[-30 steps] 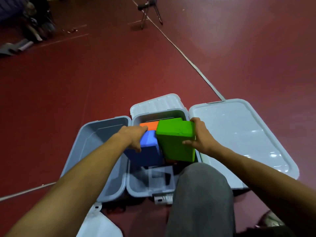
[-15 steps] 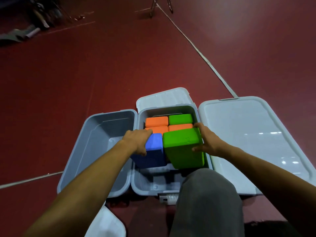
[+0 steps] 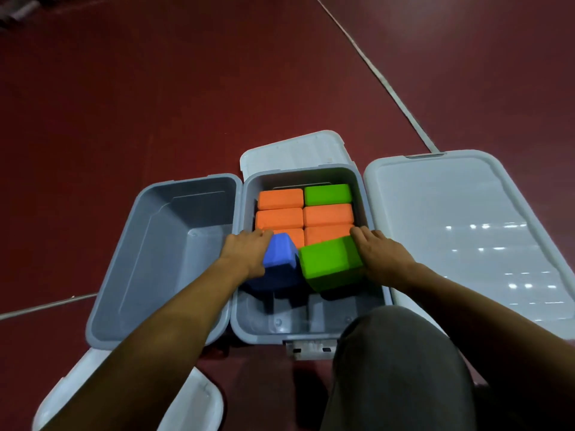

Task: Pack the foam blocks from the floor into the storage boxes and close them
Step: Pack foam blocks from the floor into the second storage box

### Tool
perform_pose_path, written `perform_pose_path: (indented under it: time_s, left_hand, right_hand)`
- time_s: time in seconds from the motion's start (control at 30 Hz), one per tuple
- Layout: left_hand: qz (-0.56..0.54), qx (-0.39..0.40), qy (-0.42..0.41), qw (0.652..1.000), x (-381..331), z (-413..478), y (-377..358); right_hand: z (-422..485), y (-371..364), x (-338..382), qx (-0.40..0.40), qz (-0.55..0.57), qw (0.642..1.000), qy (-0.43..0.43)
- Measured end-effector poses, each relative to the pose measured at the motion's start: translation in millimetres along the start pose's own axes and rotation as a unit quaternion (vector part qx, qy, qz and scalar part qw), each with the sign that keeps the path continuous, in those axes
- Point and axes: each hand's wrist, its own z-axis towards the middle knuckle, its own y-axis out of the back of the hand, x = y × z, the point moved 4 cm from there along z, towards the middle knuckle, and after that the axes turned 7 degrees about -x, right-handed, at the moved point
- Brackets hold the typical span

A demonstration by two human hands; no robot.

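Blue block (image 3: 279,262) under left hand (image 3: 247,255); green block (image 3: 331,262) against right hand (image 3: 381,255).

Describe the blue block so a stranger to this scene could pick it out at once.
Find the middle storage box, the one partly filled with foam blocks, between an empty box and a flat lid. At the near end of the packed rows, two blocks sit tilted, each under a hand. The blue block is the one under the left hand, and the only blue among orange and green.
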Motion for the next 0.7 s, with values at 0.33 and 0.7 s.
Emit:
perform_pose_path:
  time_s: [0.33,0.7]
  left_hand:
    - [0.025,0.009,-0.036,0.999,-42.3,23.4,-49.4]
    - [0.011,0.028,-0.063,0.998,-46.2,49.5,-83.4]
  right_hand:
    - [3.4,-55.5,-20.7,0.012,-0.15,0.988,-0.036]
    - [38.1,-83.9,-11.3,0.051,-0.204,0.977,-0.022]
